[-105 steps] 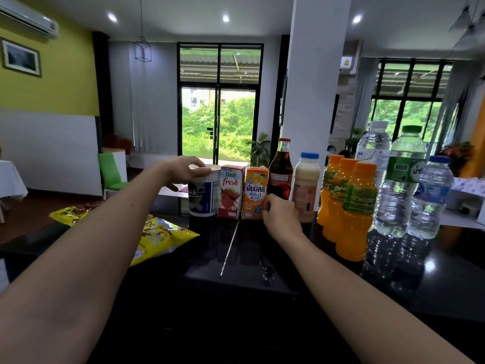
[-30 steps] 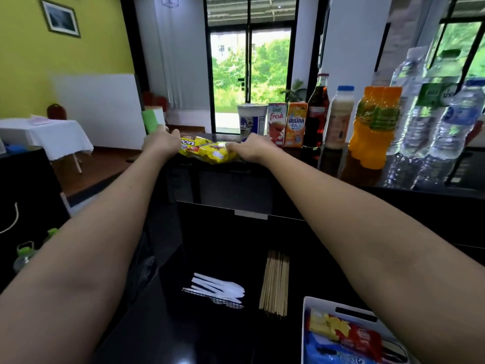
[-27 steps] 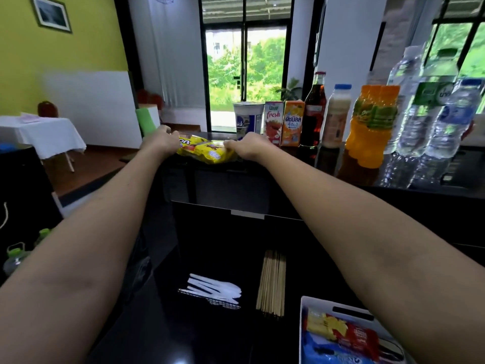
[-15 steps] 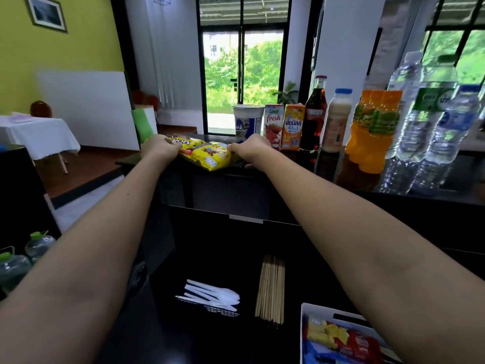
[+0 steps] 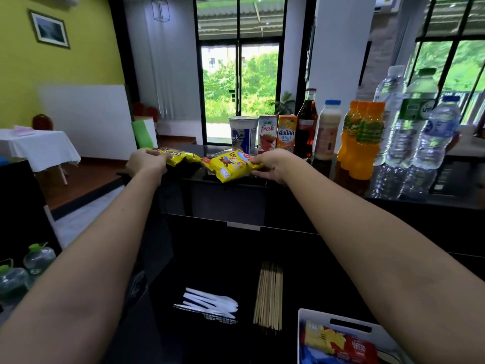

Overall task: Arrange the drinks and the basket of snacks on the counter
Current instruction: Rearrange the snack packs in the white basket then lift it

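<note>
Two yellow snack bags lie at the near left edge of the black counter (image 5: 288, 185). My left hand (image 5: 145, 162) grips the left bag (image 5: 178, 156). My right hand (image 5: 270, 164) pinches the right bag (image 5: 231, 165), which tilts over the counter edge. Behind them stand a white cup (image 5: 242, 134), a red juice carton (image 5: 267, 132), an orange juice carton (image 5: 286, 132), a dark glass bottle (image 5: 305, 122), a milky bottle (image 5: 326, 130), orange drink bottles (image 5: 360, 137) and water bottles (image 5: 417, 122). A white basket of snacks (image 5: 338, 337) sits on the lower shelf at bottom right.
On the lower black surface lie white plastic cutlery (image 5: 210, 302) and a bundle of wooden skewers (image 5: 269, 295). Green-capped water jugs (image 5: 23, 266) stand at bottom left. A white-clothed table (image 5: 39, 148) is at far left, a white pillar (image 5: 338, 48) behind the drinks.
Earlier my hands were at the cup and cartons; they then went to the snack bags. In the last second the two bags have been drawn apart, the right one shifting rightward.
</note>
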Available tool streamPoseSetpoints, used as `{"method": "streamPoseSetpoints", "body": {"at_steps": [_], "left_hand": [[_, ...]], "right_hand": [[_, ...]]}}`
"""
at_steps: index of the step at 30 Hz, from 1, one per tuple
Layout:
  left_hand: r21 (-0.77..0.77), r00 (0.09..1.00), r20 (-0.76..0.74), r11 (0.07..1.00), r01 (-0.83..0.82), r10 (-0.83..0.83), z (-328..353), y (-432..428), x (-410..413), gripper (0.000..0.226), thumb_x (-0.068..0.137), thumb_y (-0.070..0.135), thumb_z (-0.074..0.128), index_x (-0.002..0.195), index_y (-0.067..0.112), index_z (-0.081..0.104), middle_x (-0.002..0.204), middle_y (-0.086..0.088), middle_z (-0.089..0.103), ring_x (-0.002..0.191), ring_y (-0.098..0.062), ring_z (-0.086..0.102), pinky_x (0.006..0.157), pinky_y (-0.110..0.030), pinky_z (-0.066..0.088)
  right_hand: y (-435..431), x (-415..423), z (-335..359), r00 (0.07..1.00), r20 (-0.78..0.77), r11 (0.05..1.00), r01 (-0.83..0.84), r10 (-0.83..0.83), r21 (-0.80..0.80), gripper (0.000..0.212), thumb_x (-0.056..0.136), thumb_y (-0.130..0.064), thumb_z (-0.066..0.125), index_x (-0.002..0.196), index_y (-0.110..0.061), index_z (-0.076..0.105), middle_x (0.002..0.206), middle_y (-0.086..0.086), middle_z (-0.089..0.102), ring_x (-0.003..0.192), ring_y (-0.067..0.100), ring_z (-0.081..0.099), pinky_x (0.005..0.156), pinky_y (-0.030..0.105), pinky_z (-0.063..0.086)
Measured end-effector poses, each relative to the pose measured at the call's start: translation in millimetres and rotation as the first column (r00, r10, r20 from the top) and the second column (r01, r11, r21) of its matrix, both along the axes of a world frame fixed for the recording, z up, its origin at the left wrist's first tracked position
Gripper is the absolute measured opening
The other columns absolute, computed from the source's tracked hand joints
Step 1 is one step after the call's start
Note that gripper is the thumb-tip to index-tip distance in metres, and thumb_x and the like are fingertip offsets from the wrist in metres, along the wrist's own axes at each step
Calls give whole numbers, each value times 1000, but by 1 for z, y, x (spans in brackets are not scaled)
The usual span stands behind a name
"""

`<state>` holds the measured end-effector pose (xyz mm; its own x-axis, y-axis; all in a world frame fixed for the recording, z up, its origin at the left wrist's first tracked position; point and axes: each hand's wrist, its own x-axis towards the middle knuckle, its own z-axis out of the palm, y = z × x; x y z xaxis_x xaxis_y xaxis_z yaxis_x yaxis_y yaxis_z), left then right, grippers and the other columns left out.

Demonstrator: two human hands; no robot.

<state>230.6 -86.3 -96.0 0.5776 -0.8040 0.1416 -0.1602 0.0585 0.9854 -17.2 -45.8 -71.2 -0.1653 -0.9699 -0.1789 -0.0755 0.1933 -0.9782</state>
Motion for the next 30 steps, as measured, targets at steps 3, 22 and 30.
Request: {"method": "streamPoseSetpoints", "body": {"at_steps": [3,22,30], "left_hand": [[-37,999,8,999,-36,37,-1,-3,3,15,71,18,77,81,22,67,93,-9,69,75,-25,67,84,-40,58],[-248,716,553,737,629,-426,-43,152,-165,36,86,5,61,121,11,54,87,11,59,81,-6,58,74,-16,49],[92,373,738,632,769,-562,-180,219,-229,30,88,5,60,115,17,64,93,5,57,87,-11,58,76,-24,47]], "right_hand": [[11,-16,2,998,54,1000,-14,14,5,19,93,-7,58,75,-5,51,82,6,55,66,13,55,36,20,51],[191,-211,-115,851,-451,963,-244,270,116,16,84,-5,69,79,-15,58,83,7,67,75,15,65,65,28,56],[251,-251,-215,769,-579,963,-230,270,144,17,81,-4,72,80,-14,59,85,6,68,74,13,65,63,25,54]]}}
